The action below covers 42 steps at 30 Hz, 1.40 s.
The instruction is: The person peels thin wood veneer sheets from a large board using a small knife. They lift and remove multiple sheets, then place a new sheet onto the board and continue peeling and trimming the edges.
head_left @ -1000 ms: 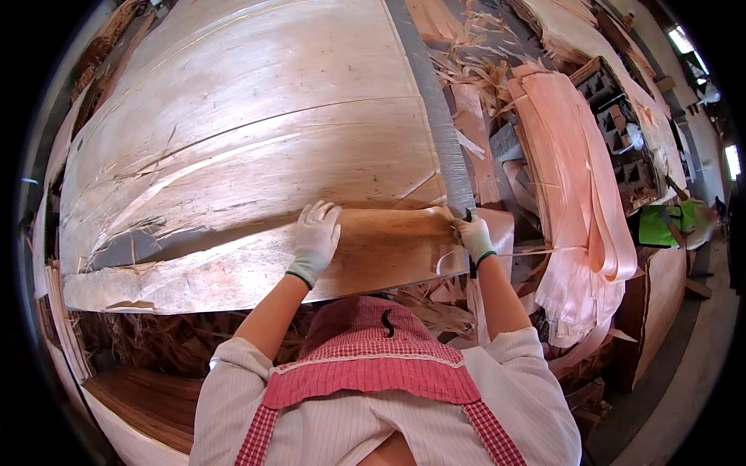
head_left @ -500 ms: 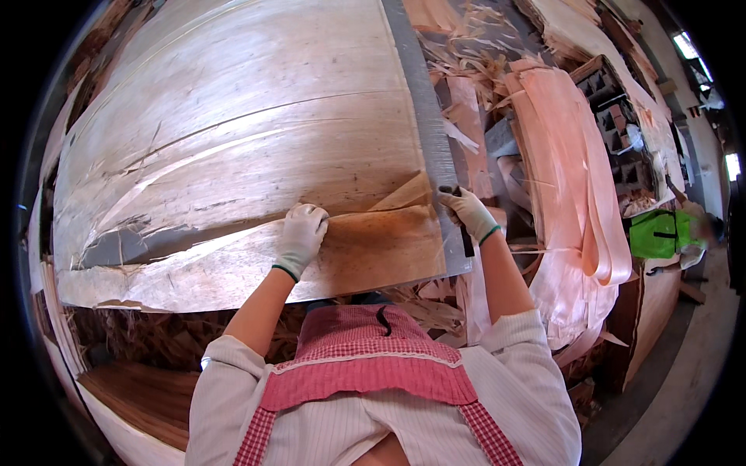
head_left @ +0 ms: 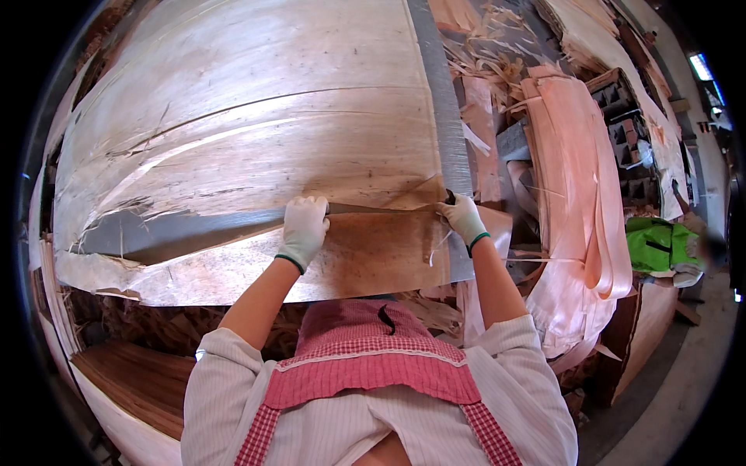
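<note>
Nearest the camera was the person's red checked apron [head_left: 373, 365] over a pale striped shirt, and both forearms rose from it toward the near edge of the large veneer sheet [head_left: 256, 132]. Against that sheet, a smaller veneer piece [head_left: 365, 252] lay along its near edge, darker in tone and overlapping it. The left hand [head_left: 305, 225], in a white work glove, was closed on the far edge of this smaller piece, fingers curled over where it met the large sheet. The right hand [head_left: 461, 217], gloved too, pinched the same edge at the right corner of the large sheet, beside the grey bench edge [head_left: 439, 116]. So the piece sat just below both grips, spanning the gap between them. As a judgement, the piece looked placed but not settled: its edge ran roughly along the split, while a long torn gap [head_left: 171, 233] to the left of the left hand lay uncovered, showing the grey surface beneath. Right of the large sheet hung folded pinkish veneer strips [head_left: 575, 194], and beyond its far right corner lay loose wood scraps [head_left: 489, 62]. A person in green [head_left: 657, 245] stood further right.
</note>
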Each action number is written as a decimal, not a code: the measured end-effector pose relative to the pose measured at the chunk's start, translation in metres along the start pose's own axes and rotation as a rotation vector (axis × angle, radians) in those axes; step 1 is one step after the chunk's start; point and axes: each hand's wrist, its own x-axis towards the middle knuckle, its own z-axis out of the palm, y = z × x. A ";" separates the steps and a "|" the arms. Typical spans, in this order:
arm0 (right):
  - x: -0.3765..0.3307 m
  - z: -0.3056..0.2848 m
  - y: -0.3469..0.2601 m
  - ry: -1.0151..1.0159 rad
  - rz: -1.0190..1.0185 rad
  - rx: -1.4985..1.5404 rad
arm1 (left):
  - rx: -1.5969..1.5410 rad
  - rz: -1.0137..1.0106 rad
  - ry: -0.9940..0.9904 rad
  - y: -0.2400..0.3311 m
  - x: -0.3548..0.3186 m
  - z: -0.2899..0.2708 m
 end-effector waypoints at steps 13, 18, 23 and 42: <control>-0.005 -0.020 -0.060 -0.210 0.027 -0.322 | -0.147 0.190 0.338 -0.001 -0.004 0.043; -0.016 -0.018 -0.072 -0.155 0.013 -0.411 | -0.166 -0.036 0.296 -0.010 -0.020 0.019; -0.010 -0.015 -0.056 -0.145 -0.023 -0.412 | -0.008 -0.096 0.218 -0.051 -0.038 0.011; 0.005 -0.012 -0.003 0.000 -0.061 -0.283 | 0.132 -0.021 0.238 -0.033 -0.017 0.013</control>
